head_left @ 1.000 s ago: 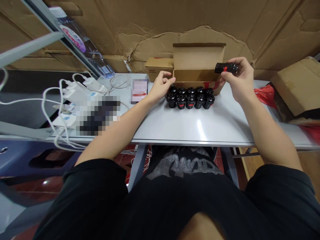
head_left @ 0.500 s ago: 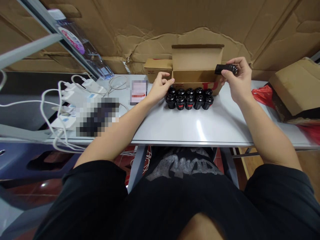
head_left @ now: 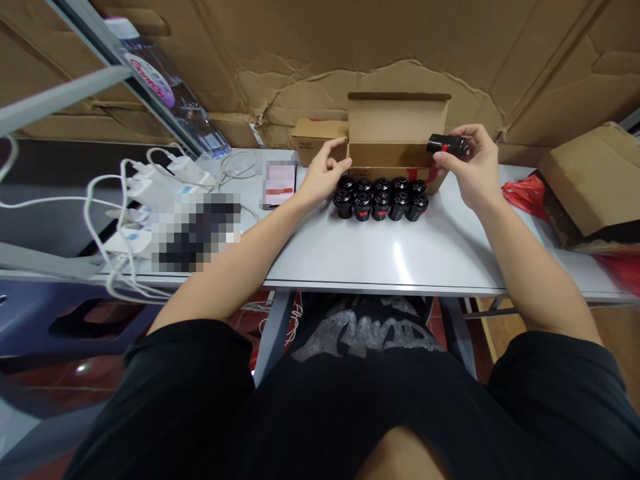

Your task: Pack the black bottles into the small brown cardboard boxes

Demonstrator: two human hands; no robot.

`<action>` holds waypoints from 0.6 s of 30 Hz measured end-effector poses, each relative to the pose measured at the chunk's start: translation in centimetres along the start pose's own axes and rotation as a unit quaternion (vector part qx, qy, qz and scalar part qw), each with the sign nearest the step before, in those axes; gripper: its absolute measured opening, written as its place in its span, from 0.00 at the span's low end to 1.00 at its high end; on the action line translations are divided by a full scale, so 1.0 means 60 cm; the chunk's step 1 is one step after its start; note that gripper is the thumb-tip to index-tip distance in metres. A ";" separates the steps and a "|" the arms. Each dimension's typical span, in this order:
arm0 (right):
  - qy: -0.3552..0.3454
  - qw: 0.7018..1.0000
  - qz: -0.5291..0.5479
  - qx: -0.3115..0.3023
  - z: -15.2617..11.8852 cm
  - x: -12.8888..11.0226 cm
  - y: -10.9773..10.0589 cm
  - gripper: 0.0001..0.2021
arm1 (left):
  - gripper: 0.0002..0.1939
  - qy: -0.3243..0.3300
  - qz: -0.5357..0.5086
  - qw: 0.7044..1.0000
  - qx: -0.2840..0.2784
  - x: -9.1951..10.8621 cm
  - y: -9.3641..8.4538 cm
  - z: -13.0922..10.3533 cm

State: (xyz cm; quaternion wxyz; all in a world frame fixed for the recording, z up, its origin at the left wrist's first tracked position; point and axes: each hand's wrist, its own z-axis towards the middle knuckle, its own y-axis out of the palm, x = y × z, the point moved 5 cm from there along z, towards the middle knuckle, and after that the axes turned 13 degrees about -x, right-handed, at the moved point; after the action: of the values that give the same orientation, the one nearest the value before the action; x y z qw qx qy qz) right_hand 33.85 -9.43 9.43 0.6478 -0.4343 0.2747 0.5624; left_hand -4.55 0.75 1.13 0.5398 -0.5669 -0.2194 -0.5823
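Observation:
My right hand grips a black cylinder with a red mark, held nearly level over the right end of an open cardboard box. The box's lid stands up at the back. At the box's left end is my left hand, its fingers apart and slightly curled, the tips by the box's edge. Several black cylinders stand upright in two rows in front of the box, some with red marks. A smaller closed box sits behind my left hand.
White cables and a power strip lie at the left, near a phone-like object and a blurred dark item. A water bottle leans behind them. Red plastic and a carton are at the right.
The black cylinder in my right hand has turned, and its red mark now shows. My left hand has stayed by the box's left end.

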 end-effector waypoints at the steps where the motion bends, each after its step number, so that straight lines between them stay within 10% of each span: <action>1: -0.003 1.000 0.001 -0.006 0.001 0.002 0.000 0.41 | 0.36 0.006 0.010 1.000 -0.003 0.005 0.000 -0.001; 18: -0.033 0.999 -0.032 -0.019 0.005 0.017 -0.002 0.41 | 0.27 -0.006 0.061 0.998 0.023 0.017 -0.004 -0.003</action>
State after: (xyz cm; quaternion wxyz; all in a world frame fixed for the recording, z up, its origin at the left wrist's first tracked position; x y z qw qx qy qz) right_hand 34.12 -8.67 8.76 0.6662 -0.4359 0.2282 0.5604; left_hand -4.61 0.27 2.06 0.5863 -0.5700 -0.2009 -0.5395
